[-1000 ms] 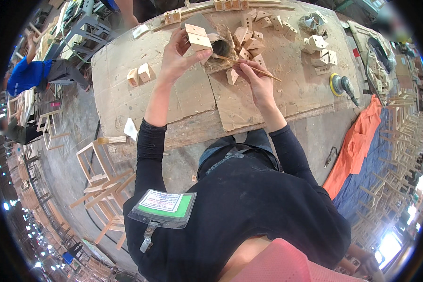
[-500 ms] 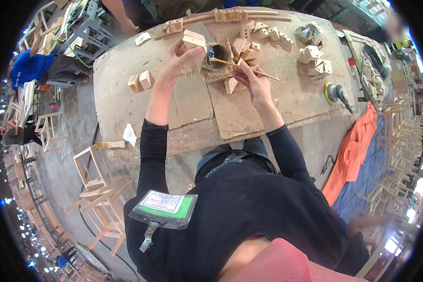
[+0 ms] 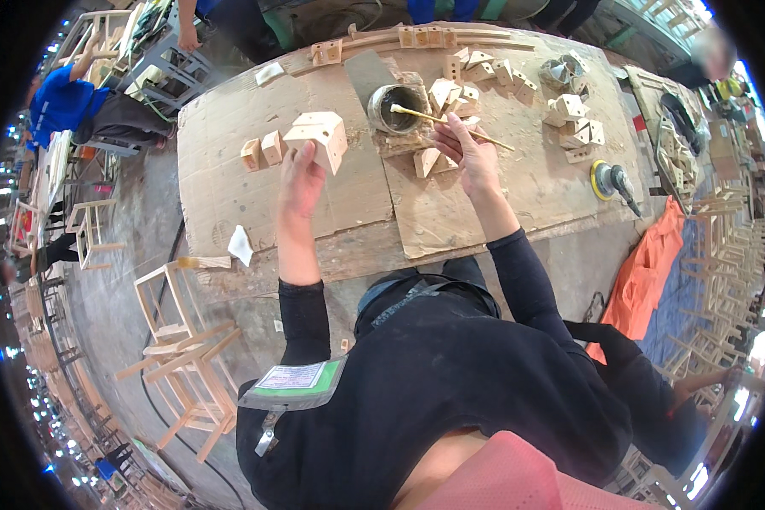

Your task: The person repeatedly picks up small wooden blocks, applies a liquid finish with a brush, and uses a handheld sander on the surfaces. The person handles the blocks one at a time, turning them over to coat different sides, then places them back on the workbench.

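Pale wood in your left hand: a block (image 3: 316, 132), perhaps two pieces pressed together, upper left of centre, lifted over the cardboard-covered table (image 3: 255, 204).
Left hand (image 3: 303, 180): partly closed, your thumb and fingers gripping the block by its lower edge.
Right hand (image 3: 472, 157): upper middle, your fingertips pinching a thin stick (image 3: 416, 114) partway along.
Stick's tip: pale and swollen, over the mouth of the round tin (image 3: 374, 119); whether it touches anything inside, I cannot tell.
Just changed: a second ago you had the block beside the tin with the tip close against it; your left hand has since carried it left and lower, and the tip has come over the tin.
Meaning for the work: block and tip are now well apart, so, I judge, the stick is not working the block at this instant.
Around you: loose blocks (image 3: 442, 92) right of the tin, a sander (image 3: 612, 180) at the table's right end.
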Tool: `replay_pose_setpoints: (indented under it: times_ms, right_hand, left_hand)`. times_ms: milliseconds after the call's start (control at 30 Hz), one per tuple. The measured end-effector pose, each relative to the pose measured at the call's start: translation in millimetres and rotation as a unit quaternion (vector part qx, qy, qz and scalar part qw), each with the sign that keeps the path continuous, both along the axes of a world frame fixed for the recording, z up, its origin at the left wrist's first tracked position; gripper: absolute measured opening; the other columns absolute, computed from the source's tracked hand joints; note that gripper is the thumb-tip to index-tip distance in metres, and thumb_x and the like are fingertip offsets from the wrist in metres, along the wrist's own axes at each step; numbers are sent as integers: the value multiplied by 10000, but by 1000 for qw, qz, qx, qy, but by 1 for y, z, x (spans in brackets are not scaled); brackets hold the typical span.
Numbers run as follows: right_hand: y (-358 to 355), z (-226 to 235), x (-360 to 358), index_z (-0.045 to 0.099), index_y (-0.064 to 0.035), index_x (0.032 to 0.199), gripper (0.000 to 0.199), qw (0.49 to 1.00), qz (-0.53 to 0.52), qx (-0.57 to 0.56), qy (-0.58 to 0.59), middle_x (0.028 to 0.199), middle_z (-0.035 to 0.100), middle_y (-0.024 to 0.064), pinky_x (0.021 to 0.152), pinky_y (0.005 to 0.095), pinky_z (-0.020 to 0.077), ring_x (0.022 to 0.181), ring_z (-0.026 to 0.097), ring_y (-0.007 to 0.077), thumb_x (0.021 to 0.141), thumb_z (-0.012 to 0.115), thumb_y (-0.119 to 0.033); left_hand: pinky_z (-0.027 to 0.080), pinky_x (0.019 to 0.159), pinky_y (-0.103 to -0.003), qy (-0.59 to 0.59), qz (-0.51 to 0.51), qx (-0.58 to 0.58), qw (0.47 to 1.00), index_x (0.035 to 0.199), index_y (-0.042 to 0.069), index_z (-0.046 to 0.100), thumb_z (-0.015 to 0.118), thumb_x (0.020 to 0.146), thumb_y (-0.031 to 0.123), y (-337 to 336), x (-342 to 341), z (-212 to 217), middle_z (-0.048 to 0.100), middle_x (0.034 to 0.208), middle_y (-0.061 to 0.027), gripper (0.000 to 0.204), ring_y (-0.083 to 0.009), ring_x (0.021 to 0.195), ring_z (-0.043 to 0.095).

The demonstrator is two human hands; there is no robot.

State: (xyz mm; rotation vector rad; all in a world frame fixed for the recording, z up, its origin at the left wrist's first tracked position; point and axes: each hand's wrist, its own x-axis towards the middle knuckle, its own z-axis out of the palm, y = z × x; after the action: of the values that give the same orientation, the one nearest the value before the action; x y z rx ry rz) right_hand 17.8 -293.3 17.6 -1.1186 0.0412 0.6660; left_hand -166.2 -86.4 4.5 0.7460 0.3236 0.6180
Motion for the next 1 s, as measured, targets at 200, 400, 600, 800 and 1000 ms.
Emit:
replay_pose_setpoints:
  times_ms: [200, 400, 600, 800, 1000]
  right_hand:
    - [-3, -12, 3, 580, 31, 1040, 205, 998, -32, 46, -40, 985, 667, 168, 764, 274, 588, 872, 685, 217, 878, 661, -65]
    - [-12, 28, -10, 615, -5, 897, 144, 995, -40, 44, -82, 879, 694, 124, 672, 257, 572, 757, 687, 169, 888, 671, -138]
    - [-19, 71, -45, 587, 2, 848, 129, 980, 5, 36, -197, 863, 692, 141, 684, 265, 567, 749, 680, 165, 889, 662, -95]
    - [-21, 74, -55, 589, 31, 888, 87, 955, 1, 64, -290, 919, 684, 165, 735, 265, 558, 827, 670, 156, 850, 667, 28]
    - [-26, 81, -57, 627, 15, 883, 110, 896, 29, 23, -442, 992, 689, 144, 772, 265, 554, 887, 664, 149, 812, 664, 90]
  left_hand:
    - [405, 1032, -307, -3, -21, -13, 1000, 1283, -38, 435, 711, 831, 96, -22, -13, -6, 551, 1245, -101, 546, -176, 1181, 521]
    - [408, 1019, -319, -11, -88, 7, 996, 1330, -27, 419, 722, 794, 38, -33, -8, -3, 550, 1270, -94, 619, -185, 1184, 524]
    - [422, 1006, -325, -28, -160, 47, 986, 1381, -24, 373, 787, 719, 48, -49, 10, 27, 542, 1286, -112, 784, -196, 1201, 515]
    - [435, 998, -331, -31, -169, 66, 983, 1376, -32, 375, 824, 681, 83, -58, 18, 39, 544, 1282, -114, 835, -199, 1192, 526]
    - [430, 1005, -329, -41, -174, 75, 981, 1365, -45, 381, 837, 668, 108, -55, 16, 44, 547, 1279, -126, 847, -208, 1189, 534]
